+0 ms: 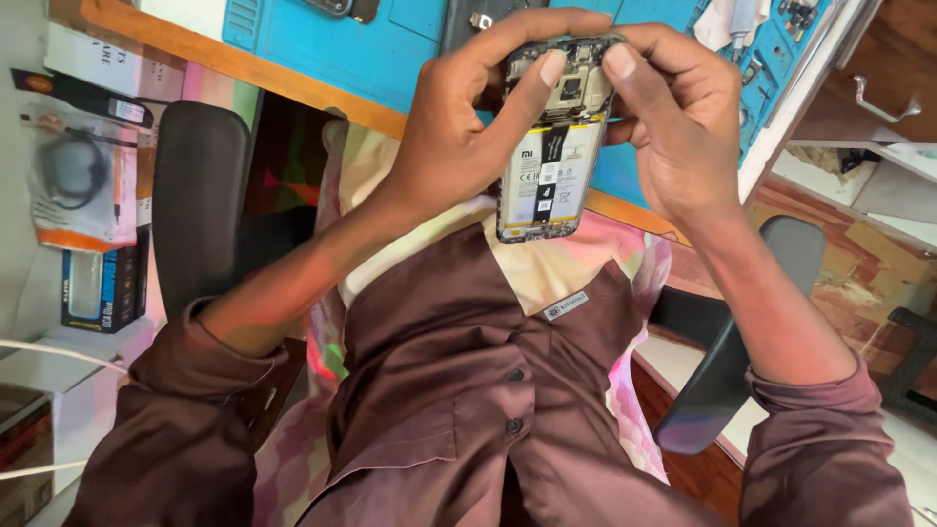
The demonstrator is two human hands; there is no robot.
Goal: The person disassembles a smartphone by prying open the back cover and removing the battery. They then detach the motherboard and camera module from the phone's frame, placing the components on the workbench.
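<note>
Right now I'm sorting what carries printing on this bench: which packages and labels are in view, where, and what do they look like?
Opened phone: held in both hands, back cover off; white and black stickers on its battery.
Blister pack: far left, clear plastic over a black coiled cable, orange card edge.
Dark box: below the pack, upright, black and blue.
Shirt tag: small grey strip on the brown shirt.

Bright, even daylight; soft shadows under both forearms; mild glare on phone (pixel 554 137); sharp centre, slight stretching at edges.
</note>
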